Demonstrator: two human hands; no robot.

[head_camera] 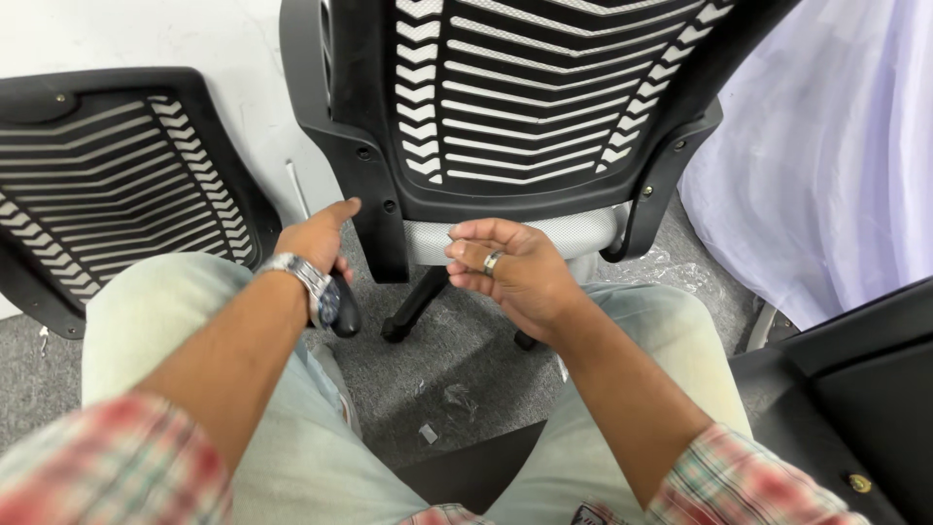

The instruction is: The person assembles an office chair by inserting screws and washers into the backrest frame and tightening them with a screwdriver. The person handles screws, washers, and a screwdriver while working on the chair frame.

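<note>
Head view, looking down over my knees in pale trousers (175, 321): an office chair (525, 107) stands before me with its back turned my way, a black frame around a white-and-black ribbed mesh panel, the grey seat edge (573, 233) showing beneath it and the black base and castors (398, 326) on grey carpet (457, 369) below.

My left hand (316, 238) reaches to the lower left corner of the chair's frame, index finger stretched out and its tip touching or just short of the black upright near a screw hole; I cannot tell which. The other fingers are curled under, and I cannot tell whether they grip anything. A metal wristwatch (306, 282) sits on that wrist.

My right hand (510, 267) hovers just in front of the seat's rear edge, palm turned up, fingers loosely curled with thumb and fingertips pinched together. Whether something small sits between them is too fine to make out. A ring (492, 261) shows on one finger.

At left, a second chair back (117, 185) of the same ribbed pattern leans against the white wall. At right hangs pale lilac sheeting (826, 146), with another black chair part (855, 389) below it. Scraps of clear plastic (457, 399) lie on the carpet.
</note>
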